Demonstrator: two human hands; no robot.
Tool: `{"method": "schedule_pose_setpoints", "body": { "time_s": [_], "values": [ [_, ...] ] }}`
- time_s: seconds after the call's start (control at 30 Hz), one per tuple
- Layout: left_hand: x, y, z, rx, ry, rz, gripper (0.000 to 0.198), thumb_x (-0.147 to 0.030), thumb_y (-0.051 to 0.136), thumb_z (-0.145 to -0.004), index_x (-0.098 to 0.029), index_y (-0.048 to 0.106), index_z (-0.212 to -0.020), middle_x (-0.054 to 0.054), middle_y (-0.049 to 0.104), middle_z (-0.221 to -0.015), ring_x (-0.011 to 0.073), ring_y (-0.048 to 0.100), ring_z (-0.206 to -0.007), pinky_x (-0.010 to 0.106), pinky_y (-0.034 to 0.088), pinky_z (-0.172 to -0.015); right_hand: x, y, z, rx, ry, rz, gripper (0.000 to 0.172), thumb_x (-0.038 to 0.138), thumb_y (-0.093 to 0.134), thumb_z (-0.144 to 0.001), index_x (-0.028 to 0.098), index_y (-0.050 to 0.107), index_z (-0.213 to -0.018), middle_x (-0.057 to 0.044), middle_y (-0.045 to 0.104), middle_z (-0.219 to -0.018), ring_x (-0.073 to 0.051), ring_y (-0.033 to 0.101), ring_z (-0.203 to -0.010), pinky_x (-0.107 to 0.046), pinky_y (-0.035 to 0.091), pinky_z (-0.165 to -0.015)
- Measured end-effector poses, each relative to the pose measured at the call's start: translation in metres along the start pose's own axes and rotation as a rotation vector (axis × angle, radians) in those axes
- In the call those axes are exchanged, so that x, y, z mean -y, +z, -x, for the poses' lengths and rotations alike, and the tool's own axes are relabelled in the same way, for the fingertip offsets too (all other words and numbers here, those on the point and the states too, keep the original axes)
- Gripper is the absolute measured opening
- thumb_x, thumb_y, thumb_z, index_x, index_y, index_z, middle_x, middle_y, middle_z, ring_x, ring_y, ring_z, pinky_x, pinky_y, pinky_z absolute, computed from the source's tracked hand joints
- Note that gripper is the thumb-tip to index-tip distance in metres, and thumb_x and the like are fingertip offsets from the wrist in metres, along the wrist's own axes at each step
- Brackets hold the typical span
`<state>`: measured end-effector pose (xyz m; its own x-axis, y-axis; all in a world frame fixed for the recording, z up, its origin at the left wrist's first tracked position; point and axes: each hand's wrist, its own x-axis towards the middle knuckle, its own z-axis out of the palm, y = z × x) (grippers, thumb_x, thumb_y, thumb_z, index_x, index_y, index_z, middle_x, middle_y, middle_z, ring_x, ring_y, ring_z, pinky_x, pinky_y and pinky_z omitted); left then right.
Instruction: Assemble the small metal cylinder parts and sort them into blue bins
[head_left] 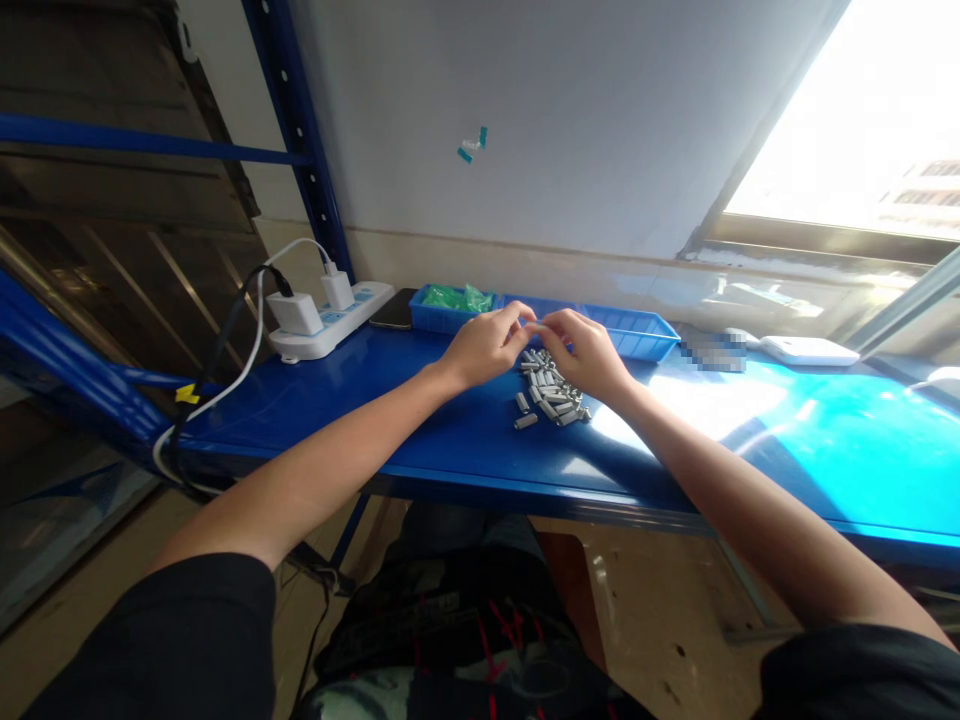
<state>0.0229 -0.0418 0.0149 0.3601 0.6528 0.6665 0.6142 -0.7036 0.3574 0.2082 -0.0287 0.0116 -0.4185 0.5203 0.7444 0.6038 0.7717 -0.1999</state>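
My left hand [487, 347] and my right hand [589, 352] meet above the blue table, fingertips pinched close together. A small pale piece seems to lie between them, but the fingers cover most of it, so I cannot make out its kind. Right below my hands is a loose heap of small grey metallic cylinders [551, 390], some apart at its front and left edge. Just behind the hands stands a long blue plastic tray [649, 345] with compartments. Green plastic film [450, 298] fills its left compartment; my hands hide part of the middle.
On the left, a white power strip [330, 335] carries two plugged chargers with cables hanging over the table's edge. A dark phone [394, 309] lies beside it. Blue rack posts [300, 130] rise at left. Toward the right is a white flat device [810, 350] by the window.
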Motion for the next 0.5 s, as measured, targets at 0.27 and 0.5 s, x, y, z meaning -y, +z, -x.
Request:
{"method": "schedule_pose_setpoints", "body": {
  "time_s": [0.27,0.5],
  "values": [
    [0.0012,0.0019,0.0005,-0.027,0.014,-0.027,0.025,-0.034,0.040,-0.096,-0.017,0.059,-0.096,0.005,0.067,-0.086,0.0183,0.063,-0.079,0.026,0.045,-0.069,0.0001,-0.0018,0.0012,0.018,0.040,-0.030,0.022,0.037,0.052,-0.089,0.019,0.058,-0.100,-0.001,0.061,-0.072,-0.015,0.056,-0.065,-0.026,0.040,-0.062],
    [0.0060,0.0030,-0.0005,0.065,-0.050,-0.069,0.037,-0.039,0.032,-0.098,-0.017,0.062,-0.097,0.007,0.069,-0.087,0.0200,0.065,-0.082,0.028,0.047,-0.071,-0.0036,-0.0045,-0.0021,0.025,-0.001,0.028,0.018,0.035,0.052,-0.089,0.020,0.062,-0.092,-0.003,0.063,-0.077,-0.017,0.059,-0.070,-0.027,0.043,-0.066]
  ]
}}
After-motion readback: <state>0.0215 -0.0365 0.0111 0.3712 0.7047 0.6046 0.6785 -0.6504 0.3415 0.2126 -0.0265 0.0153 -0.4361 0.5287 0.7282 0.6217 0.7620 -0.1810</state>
